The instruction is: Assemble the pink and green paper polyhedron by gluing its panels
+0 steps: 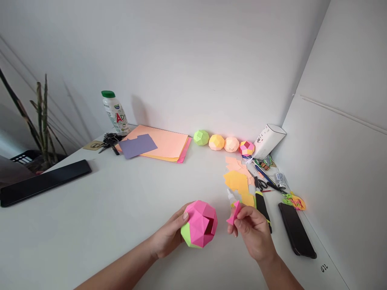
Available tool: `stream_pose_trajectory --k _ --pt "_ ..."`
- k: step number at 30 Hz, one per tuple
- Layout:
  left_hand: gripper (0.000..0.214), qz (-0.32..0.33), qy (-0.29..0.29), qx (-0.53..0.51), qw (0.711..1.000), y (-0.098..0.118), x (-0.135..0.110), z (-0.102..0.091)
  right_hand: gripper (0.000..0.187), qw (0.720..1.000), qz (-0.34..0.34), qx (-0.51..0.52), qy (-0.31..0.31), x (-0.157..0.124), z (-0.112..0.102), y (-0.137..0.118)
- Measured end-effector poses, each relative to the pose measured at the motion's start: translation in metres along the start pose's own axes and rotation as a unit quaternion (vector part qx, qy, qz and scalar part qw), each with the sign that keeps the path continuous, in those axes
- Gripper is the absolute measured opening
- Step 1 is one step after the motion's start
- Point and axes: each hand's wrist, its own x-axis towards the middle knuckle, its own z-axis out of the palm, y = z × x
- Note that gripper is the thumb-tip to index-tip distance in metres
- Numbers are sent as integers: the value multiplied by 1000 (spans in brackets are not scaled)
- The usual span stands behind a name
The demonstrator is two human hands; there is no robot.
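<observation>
My left hand (pixel 173 230) is wrapped round the left side of a faceted paper ball (pixel 200 220), pink over most of its surface with a green part at the lower left. On the ball's right side a dark opening shows between the pink facets. Between thumb and fingers, my right hand (pixel 252 230) pinches a small folded pink paper piece (pixel 233 213), held a short way right of the ball and apart from it. Just behind that piece lies a white glue bottle (pixel 231 196) with a pointed tip, partly hidden by my right hand.
Along the wall sit several finished-looking paper balls (pixel 216 142) beside a leaning white box (pixel 269 141). Coloured sheets (pixel 165 141) and a white bottle (pixel 116 114) stand back left. Orange scraps (pixel 237 180), scissors (pixel 261 184), a cutter (pixel 263 211) and a phone (pixel 296 229) lie right; a black bar (pixel 45 181) lies left.
</observation>
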Motion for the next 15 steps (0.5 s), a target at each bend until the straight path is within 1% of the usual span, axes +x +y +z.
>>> stream_pose_trajectory --k 2,4,6,9,12,15 --pt "53 -9 -1 3 1000 2 1 3 12 999 -19 -41 -16 2 5 0" --pt "51 -19 0 2 1000 4 1 7 11 998 -21 -62 -21 3 7 5" --pt "54 -31 1 2 1000 5 0 9 12 998 -12 -61 -12 2 7 15" --pt "57 -43 -3 15 999 5 -2 11 16 999 18 -33 10 0 3 26" --pt "56 -33 7 30 999 3 -3 9 17 1000 24 -15 -3 -2 0 28" --pt "53 -16 40 38 998 0 -3 7 14 999 -7 -39 -1 -4 0 25"
